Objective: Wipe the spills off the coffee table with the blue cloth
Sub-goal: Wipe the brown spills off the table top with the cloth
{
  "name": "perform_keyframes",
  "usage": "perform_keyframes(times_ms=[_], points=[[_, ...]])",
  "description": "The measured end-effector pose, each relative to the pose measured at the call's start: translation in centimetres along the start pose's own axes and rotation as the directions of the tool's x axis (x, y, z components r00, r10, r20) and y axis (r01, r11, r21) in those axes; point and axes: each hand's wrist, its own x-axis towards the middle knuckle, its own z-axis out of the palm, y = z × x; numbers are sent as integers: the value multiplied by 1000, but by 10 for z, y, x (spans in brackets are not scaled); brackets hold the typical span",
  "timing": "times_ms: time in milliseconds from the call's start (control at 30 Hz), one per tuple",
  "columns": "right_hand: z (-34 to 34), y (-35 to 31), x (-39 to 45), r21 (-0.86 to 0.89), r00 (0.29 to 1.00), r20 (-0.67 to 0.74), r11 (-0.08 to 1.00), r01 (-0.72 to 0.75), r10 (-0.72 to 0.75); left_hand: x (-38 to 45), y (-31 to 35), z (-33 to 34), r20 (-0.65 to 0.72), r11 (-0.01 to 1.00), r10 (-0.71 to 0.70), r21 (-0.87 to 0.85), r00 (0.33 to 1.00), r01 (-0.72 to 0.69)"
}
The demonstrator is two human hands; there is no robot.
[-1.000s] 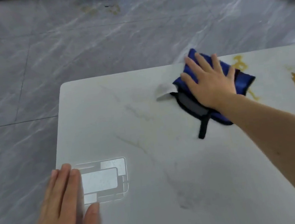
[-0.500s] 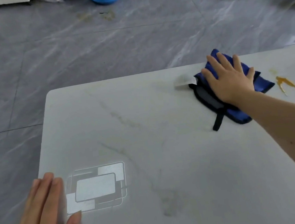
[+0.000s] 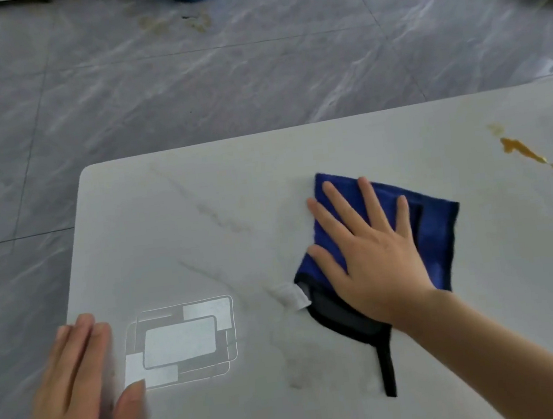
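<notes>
The right hand [image 3: 373, 253] presses flat, fingers spread, on the blue cloth [image 3: 435, 225]; the left hand [image 3: 72, 398] rests flat on the coffee table [image 3: 200, 218].

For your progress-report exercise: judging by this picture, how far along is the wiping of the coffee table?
Done: the table around the cloth shows no orange marks, only faint veining. In hand: the right hand presses flat on the cloth, while the left hand rests flat near the table's corner. Left: an orange spill lies to the cloth's right, untouched. So the job is partway.

Matt blue cloth [image 3: 435, 225], glossy marbled table [image 3: 200, 218]
</notes>
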Motion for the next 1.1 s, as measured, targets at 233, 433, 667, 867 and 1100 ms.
perform_keyframes(times_ms=[233,433,667,867,1100], points=[[-19,72,69,61,974,-26,972,-225,227,-6,-20,5,-25,992,86,97,996,-83],[-29,136,51,112,888,3,883,-456,459,-4,-14,-7,1,1000,7,0,1000,-7],[-16,84,-54,57,966,68,966,-252,248,-4,2,-14,56,997,-78,9,995,77],[-17,77,-66,39,976,75,977,-209,206,-5,-4,-12,9,997,-73,25,997,72],[-16,79,-72,31,978,44,978,-204,203,-6,-8,-10,40,998,-66,10,997,66]])
